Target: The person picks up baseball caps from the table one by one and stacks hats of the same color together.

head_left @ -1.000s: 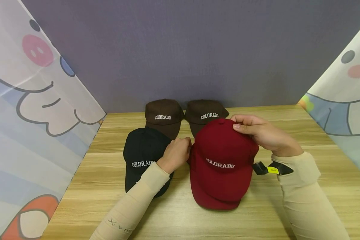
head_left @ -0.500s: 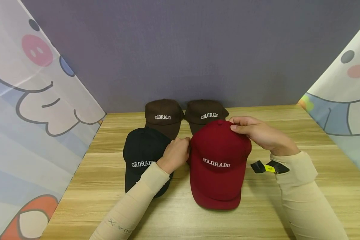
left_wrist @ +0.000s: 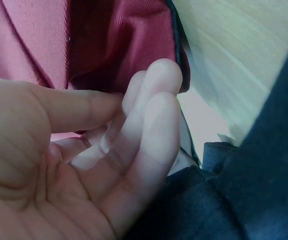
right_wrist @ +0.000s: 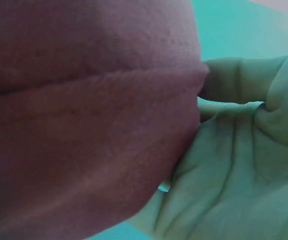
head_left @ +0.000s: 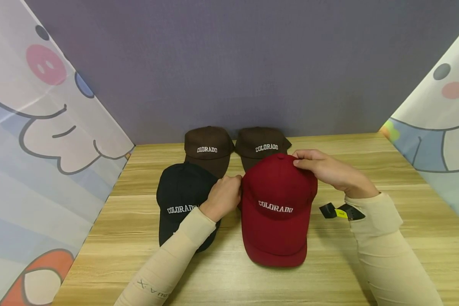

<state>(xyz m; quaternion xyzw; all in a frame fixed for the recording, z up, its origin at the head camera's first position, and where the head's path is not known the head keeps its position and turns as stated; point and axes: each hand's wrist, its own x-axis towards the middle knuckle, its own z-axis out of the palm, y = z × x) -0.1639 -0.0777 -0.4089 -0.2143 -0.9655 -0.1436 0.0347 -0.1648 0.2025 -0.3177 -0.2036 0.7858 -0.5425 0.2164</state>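
Observation:
A red baseball cap (head_left: 277,233) lettered COLORADO faces me with its brim toward the near side. At its left edge my left hand (head_left: 222,196) pinches the fabric; the left wrist view shows the thumb and curled fingers meeting at the red cloth (left_wrist: 118,45). My right hand (head_left: 329,170) grips the crown near the top button, thumb in front and the other fingers behind, partly hidden. In the right wrist view the red fabric (right_wrist: 88,140) fills the left side beside the palm. A black cap (head_left: 181,187) lies left of the red one, partly covered by my left forearm.
Two dark brown caps, one on the left (head_left: 208,142) and one on the right (head_left: 262,138), stand at the back against the grey panel (head_left: 229,63). Cartoon-printed sheets (head_left: 46,110) border the wooden table (head_left: 122,246) on both sides.
The red cap's right side and my right hand have shifted slightly left, and the cap now faces forward more squarely. My left hand and the other caps stay put.

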